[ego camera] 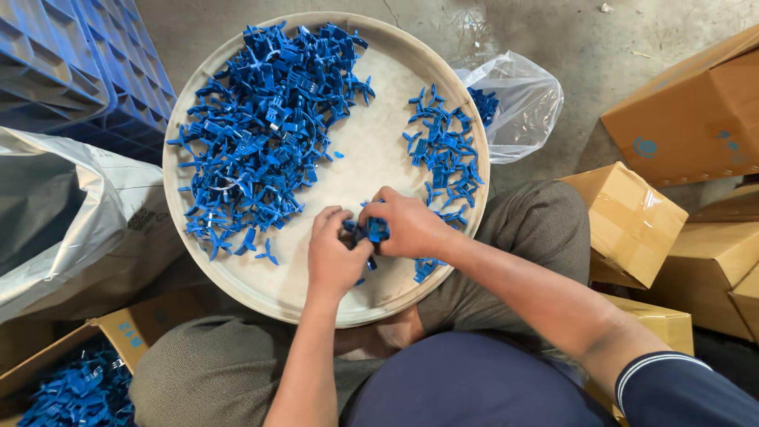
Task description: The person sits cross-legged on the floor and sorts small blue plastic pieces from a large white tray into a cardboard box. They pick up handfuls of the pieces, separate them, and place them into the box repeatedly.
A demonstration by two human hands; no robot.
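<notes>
I see both hands meeting over the near rim of a round cream tray (237, 273), left hand (336, 257) and right hand (407, 225) pinched together on small blue plastic clips (373, 231), large clip pile (265, 130) far left, smaller pile (444, 154) right, clear bag (518, 99) beyond, cardboard boxes (632, 221) alongside.

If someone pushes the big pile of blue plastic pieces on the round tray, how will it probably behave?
The big pile would likely scatter, since its pieces lie loose on the tray. Their thin prongs look tangled, so clumps may drag together. The pieces seem light and stiff, unlikely to roll.
</notes>
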